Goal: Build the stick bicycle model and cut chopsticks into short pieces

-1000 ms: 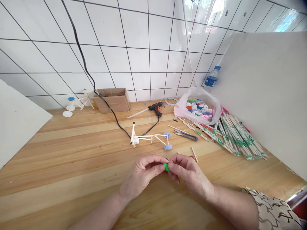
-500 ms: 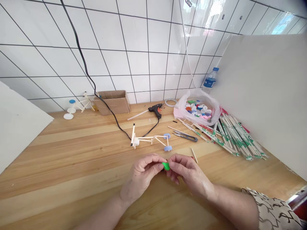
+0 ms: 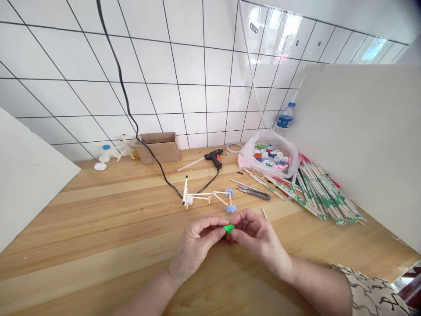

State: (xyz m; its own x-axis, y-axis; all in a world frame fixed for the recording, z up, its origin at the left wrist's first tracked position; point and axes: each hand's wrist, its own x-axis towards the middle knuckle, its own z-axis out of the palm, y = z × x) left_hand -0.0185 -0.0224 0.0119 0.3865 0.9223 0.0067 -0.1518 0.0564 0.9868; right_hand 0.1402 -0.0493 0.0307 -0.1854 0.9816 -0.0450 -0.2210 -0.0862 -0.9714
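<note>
As we look down, our left hand [image 3: 197, 248] and right hand [image 3: 259, 239] meet over the wooden worktop [image 3: 98, 228], fingers curled in and nearly closed — together they pinch a green plastic cap [image 3: 228, 228] between them. Just beyond stands a stick frame with blue discs [image 3: 205, 197], near thread snips [image 3: 253, 192] and a glue gun [image 3: 213, 157].

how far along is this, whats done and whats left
Looks done: the stick frame by the wall has white and blue caps, and the nearer stick frame has blue caps. In hand: a green piece pinched between the left hand and right hand. Left: the bag of bottle caps and pile of chopsticks remain.
</note>
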